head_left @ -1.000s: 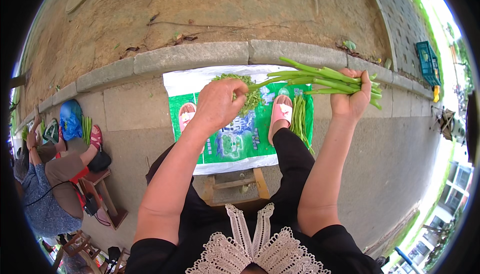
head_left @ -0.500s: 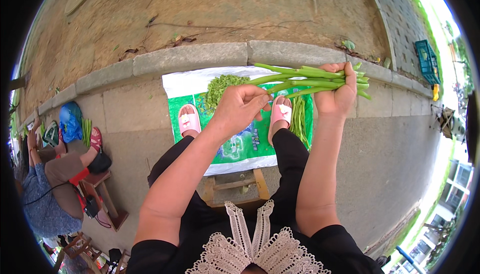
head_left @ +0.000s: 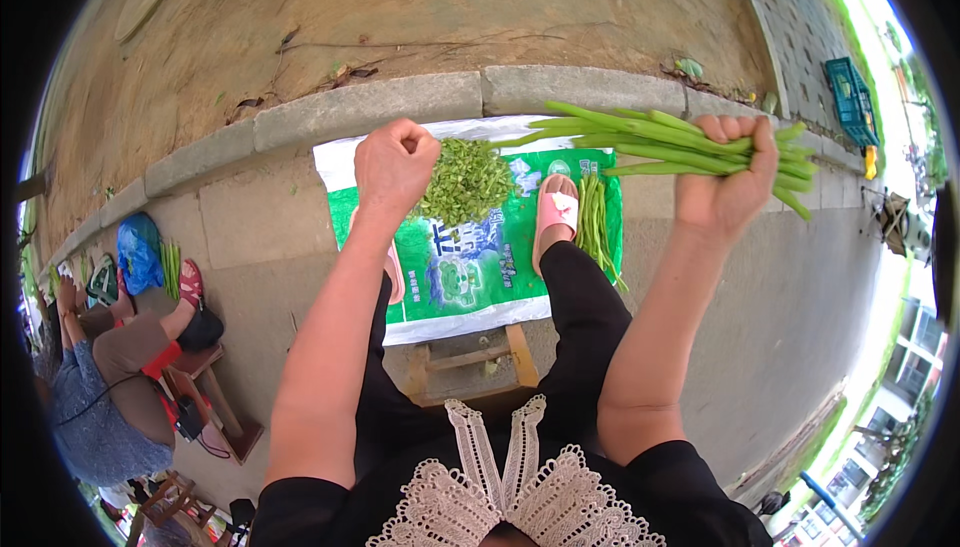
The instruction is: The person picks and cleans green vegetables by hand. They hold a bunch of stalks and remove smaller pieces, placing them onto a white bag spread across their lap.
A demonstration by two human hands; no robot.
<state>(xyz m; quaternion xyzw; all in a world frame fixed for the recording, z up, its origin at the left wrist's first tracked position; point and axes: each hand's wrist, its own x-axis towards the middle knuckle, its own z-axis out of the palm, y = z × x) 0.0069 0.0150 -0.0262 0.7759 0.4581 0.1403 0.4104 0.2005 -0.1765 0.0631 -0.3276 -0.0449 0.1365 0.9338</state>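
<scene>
A bunch of long green stems (head_left: pixel 640 137) is in my right hand (head_left: pixel 730 182), the fingers wrapped round it near one end. The stems point left, over the mat's far edge. My left hand (head_left: pixel 397 167) is closed in a fist to the left of a heap of small green cuttings (head_left: pixel 468 182). Whatever that fist may hold is hidden. Under both lies a green and white printed sheet (head_left: pixel 530 297). More long green stems (head_left: pixel 593 222) rest on the sheet's right side, beside my pink slipper (head_left: pixel 557 209).
A stone kerb (head_left: pixel 370 105) runs beyond the sheet, with bare soil behind it. A wooden stool (head_left: pixel 470 359) is beneath me. At the left another person (head_left: pixel 110 387) sits by a blue plastic bag (head_left: pixel 140 252). A teal crate (head_left: pixel 851 102) stands far right.
My left hand has moved left, away from the stem tips, and closed into a fist beside the cuttings. My right hand has shifted right with the bunch.
</scene>
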